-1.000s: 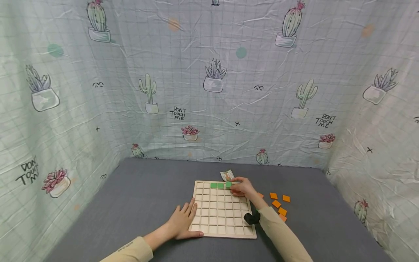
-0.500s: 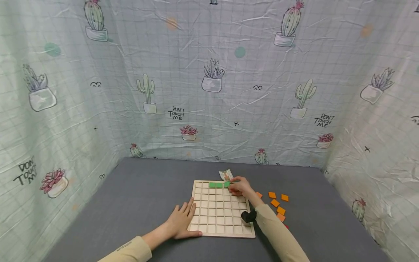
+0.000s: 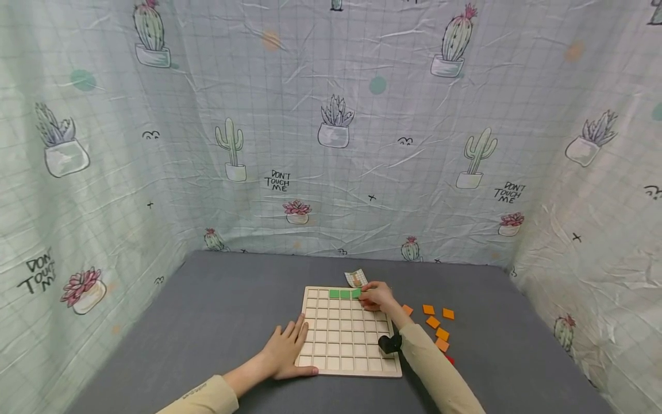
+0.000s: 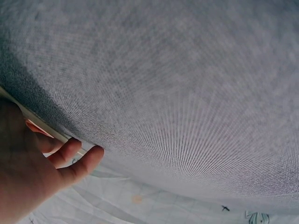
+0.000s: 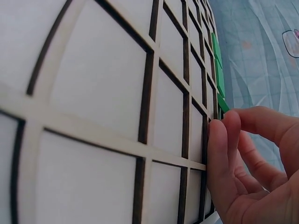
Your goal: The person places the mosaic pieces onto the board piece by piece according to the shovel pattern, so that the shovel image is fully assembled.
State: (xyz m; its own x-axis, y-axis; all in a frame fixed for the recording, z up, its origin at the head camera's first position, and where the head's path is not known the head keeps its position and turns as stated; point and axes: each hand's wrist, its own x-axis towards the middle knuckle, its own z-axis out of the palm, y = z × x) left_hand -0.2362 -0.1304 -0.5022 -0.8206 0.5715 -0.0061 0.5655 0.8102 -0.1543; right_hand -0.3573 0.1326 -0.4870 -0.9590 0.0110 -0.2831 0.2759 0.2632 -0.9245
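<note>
A pale wooden grid board (image 3: 333,333) lies on the grey table. My left hand (image 3: 283,351) rests along its left edge, fingers spread and thumb at the near edge; in the left wrist view that hand (image 4: 37,172) holds no tile. At the far row, my right hand (image 3: 379,296) pinches the near end of a green tile (image 3: 355,294). The right wrist view shows this tile (image 5: 223,102) slightly tilted at the fingertips of my hand (image 5: 261,172). Beside it, two green tiles (image 3: 334,294) lie in neighbouring cells of that row.
Several orange tiles (image 3: 442,333) are scattered right of the board, with a red tile (image 3: 450,360) partly behind the right sleeve. A small patterned card (image 3: 357,278) lies just beyond the board's far edge. Patterned cloth (image 3: 331,201) hangs behind and at both sides.
The green tile at my right fingertips has moved left, closer against the two other green tiles. My left hand stays on the board's edge. The head view has shifted slightly.
</note>
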